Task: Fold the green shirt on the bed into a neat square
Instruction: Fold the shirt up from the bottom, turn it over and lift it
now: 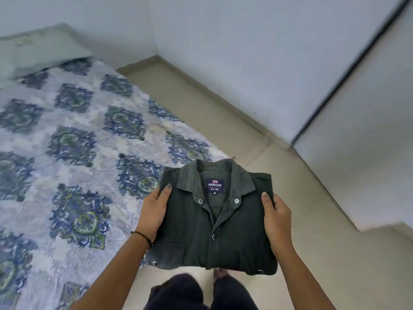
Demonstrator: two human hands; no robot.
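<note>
We hold the green shirt in the lower centre of the frame, folded into a compact, nearly square packet and lifted clear of the bed, which fills the left half of the picture. The packet hangs over the pale floor just beside the bed's right edge, with only its upper left corner overlapping the patterned bedspread in the view.

Our left hand grips the packet's left edge, thumb on top of the cloth and fingers curled out of sight beneath it, so they are clamped on the shirt. Our right hand grips the right edge the same way, thumb pressed on the upper face and the other fingers hidden under the fabric. A thin dark band circles the left wrist.

The shirt faces up with its collar toward the top of the frame, spread open around a dark neck label that reads ARROW. Metal snap buttons run down the placket, and two flap pockets sit along the packet's lower edge.

A pale pillow lies at the upper left of the frame, at the bed's far end. White walls take up the upper right, and our dark-trousered legs show at the bottom centre.
</note>
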